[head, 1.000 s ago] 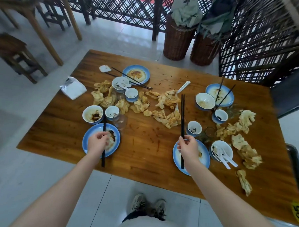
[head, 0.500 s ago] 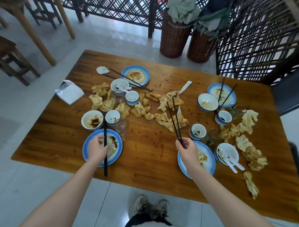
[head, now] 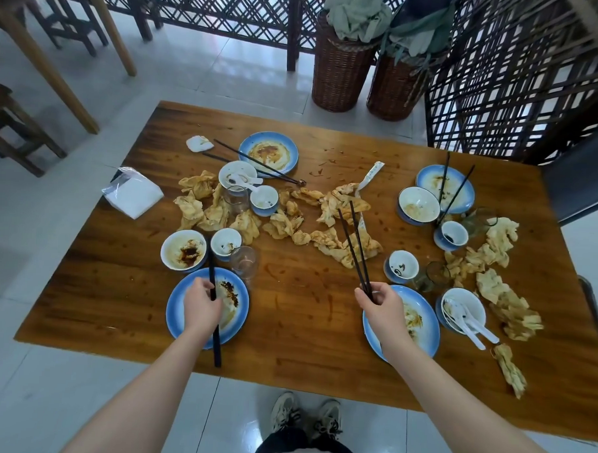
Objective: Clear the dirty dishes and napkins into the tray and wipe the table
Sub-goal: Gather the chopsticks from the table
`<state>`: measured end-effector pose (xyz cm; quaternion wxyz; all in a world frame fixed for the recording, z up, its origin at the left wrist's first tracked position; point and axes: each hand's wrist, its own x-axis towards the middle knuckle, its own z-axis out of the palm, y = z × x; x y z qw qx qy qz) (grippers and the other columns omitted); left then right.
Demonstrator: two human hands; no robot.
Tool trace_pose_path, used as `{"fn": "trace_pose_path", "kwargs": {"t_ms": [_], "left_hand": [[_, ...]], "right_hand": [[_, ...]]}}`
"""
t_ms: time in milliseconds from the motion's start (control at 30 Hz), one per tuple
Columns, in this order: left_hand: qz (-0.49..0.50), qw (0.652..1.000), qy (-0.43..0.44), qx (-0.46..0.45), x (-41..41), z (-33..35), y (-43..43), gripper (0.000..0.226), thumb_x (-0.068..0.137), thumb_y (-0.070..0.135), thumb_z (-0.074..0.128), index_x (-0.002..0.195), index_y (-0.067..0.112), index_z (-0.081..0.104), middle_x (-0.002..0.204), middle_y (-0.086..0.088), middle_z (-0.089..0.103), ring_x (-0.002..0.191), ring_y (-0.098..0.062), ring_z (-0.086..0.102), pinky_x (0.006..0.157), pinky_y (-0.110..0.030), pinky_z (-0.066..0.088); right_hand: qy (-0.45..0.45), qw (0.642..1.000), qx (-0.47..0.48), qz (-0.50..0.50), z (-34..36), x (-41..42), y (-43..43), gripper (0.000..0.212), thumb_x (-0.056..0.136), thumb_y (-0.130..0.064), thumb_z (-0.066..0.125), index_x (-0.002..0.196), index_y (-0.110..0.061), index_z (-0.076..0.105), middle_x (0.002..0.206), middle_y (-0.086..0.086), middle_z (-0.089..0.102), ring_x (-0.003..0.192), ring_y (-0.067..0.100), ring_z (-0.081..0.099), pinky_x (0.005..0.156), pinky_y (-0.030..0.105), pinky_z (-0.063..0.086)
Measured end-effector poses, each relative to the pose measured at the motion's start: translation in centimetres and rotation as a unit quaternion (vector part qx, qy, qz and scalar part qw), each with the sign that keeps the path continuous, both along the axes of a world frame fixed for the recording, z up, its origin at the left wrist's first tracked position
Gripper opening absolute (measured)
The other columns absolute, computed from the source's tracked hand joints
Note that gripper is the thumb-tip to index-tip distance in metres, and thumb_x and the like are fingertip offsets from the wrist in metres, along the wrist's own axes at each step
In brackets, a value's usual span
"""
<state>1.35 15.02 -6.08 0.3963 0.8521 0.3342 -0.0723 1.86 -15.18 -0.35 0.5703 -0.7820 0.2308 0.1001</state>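
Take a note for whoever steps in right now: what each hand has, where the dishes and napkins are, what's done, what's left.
Left hand grips dark chopsticks over the near left plate.
Right hand grips a chopstick pair angled toward the napkins mid-table.
Four blue plates, bowls, cups, glasses and spoons sit on the table; more crumpled napkins lie along its right side.
No tray in view.
Done: nothing cleared.
Left: gather dishes and napkins, wipe.
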Motion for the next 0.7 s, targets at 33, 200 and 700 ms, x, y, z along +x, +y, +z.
{"fn": "trace_pose_path", "kwargs": {"t_ms": [33,200,700], "left_hand": [[0.003,1.000,0.006,-0.004,0.0,-0.1,0.0,0.017,0.090,0.005,0.062,0.100,0.011,0.050,0.101,-0.010,0.059,0.096,-0.025,0.059,0.077,-0.034,0.052],[0.033,0.999,0.007,-0.010,-0.2,-0.2,0.2,0.021,0.090,0.002,0.060,0.102,0.011,0.047,0.100,-0.009,0.058,0.093,-0.024,0.059,0.071,-0.030,0.050],[0.081,0.990,-0.108,-0.032,-5.1,3.6,-0.5,0.002,0.099,0.014,0.049,0.100,0.016,0.049,0.100,-0.003,0.058,0.097,-0.022,0.058,0.078,-0.042,0.056]], "right_hand": [[0.000,1.000,-0.001,-0.001,0.0,0.0,0.0,0.015,0.090,-0.019,0.064,0.104,-0.020,0.059,0.097,-0.009,0.063,0.092,0.002,0.058,0.071,0.012,0.043],[-0.008,1.000,-0.001,-0.008,0.4,-0.4,-0.3,0.014,0.091,-0.018,0.064,0.103,-0.018,0.058,0.093,-0.006,0.063,0.086,0.006,0.059,0.067,0.016,0.044],[0.000,0.998,0.028,0.050,1.0,-0.9,0.1,0.013,0.090,-0.016,0.065,0.097,-0.025,0.057,0.094,-0.007,0.064,0.089,0.004,0.059,0.068,0.015,0.043]]}}
